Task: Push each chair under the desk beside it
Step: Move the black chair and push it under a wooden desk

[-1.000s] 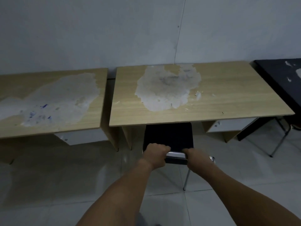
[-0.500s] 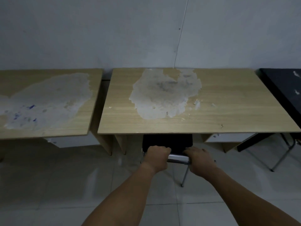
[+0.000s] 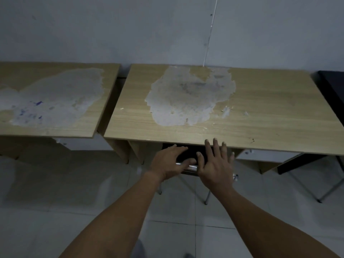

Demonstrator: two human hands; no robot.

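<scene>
While both arms reach toward 12 o'clock, middle desk [image 3: 260, 108] fills centre, worn grey patch on top. Second desk [image 3: 46, 101] at 9 o'clock, just beside. Black chair [image 3: 191, 155] mostly tucked beneath middle desk; chrome back rail showing. Right hand [image 3: 216, 164] fingers spread, flat over rail. Left hand [image 3: 167, 162] fingers loosely extended, thumb on rail.

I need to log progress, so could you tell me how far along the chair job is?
Mostly done here: the black chair sits largely under the middle desk, only its backrest showing at the front edge. In hand: the left hand and right hand are open, fingers spread over the backrest. Left: nothing certain; no chair shows at the left desk, and the dark table is mostly out of view.
</scene>
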